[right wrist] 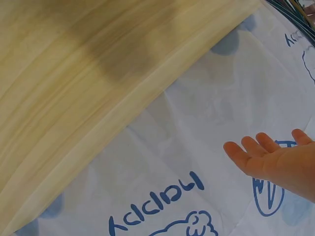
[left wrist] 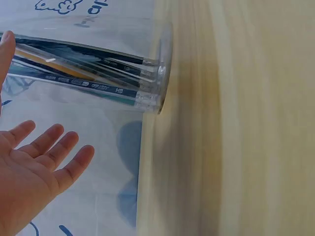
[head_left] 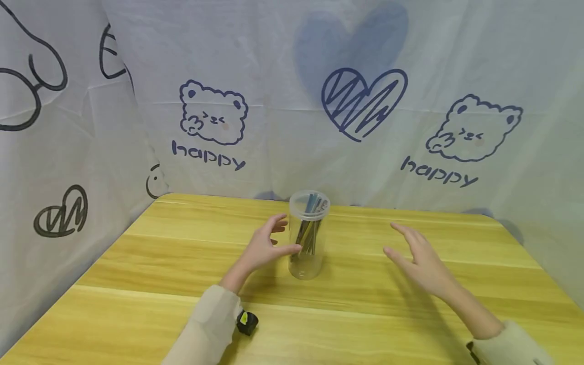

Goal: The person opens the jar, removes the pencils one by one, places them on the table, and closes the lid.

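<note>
A clear plastic cup (head_left: 304,269) stands upright on the wooden table in the head view. Several pencils (left wrist: 106,81) lean inside it; the left wrist view shows dark barrels, one marked HB, and an orange one among them. My left hand (head_left: 262,247) is at the cup's left side, fingers spread and relaxed, with the thumb tip overlapping the cup in the head view. To the right, well apart from the cup, my right hand (head_left: 424,263) hovers over the table with nothing in it, its fingers loosely extended and palm facing the cup.
The yellow wood-grain table (head_left: 365,314) ends at a white curtain (head_left: 274,76) printed with hearts, bears and the word "happy". Another curtain side hangs along the left. A small black object (head_left: 247,323) sits at my left sleeve.
</note>
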Demonstrator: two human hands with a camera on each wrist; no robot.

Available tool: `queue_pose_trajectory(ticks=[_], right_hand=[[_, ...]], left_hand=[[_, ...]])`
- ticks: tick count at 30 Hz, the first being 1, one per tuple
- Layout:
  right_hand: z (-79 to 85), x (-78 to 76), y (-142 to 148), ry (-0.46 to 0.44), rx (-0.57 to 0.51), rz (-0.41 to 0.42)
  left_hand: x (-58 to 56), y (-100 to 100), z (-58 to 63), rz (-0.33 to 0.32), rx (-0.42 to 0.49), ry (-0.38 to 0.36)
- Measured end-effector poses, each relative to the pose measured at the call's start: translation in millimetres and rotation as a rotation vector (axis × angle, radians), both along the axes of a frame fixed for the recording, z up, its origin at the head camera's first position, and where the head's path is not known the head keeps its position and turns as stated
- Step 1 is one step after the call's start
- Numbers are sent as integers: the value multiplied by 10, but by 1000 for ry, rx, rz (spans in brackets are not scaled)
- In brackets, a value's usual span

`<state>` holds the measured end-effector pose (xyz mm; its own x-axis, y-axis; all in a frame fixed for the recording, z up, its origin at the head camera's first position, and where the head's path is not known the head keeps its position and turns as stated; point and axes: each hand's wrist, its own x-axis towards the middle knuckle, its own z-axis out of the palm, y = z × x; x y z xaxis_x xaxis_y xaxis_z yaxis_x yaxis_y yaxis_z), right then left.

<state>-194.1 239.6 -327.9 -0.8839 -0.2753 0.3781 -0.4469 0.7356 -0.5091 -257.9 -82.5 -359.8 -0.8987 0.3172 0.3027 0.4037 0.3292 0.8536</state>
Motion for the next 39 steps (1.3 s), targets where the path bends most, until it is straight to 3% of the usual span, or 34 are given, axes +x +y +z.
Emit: queue_pose_trajectory(ticks=[7, 12, 15, 23, 39], right_hand=[[21, -2, -16, -4, -48, 9], [15, 1, -14, 5, -60, 22], [7, -3, -16, 11, -68, 29], [-10, -12, -25, 4, -80, 47], [-48, 32, 9, -34, -79, 33]], left_hand=[[210, 87, 255, -20, 18, -14], [233, 135, 300, -31, 25, -18], [204, 146, 274, -42, 20, -14], [-44, 147, -52, -47, -10, 6], [-96, 223, -104, -74, -18, 23]])
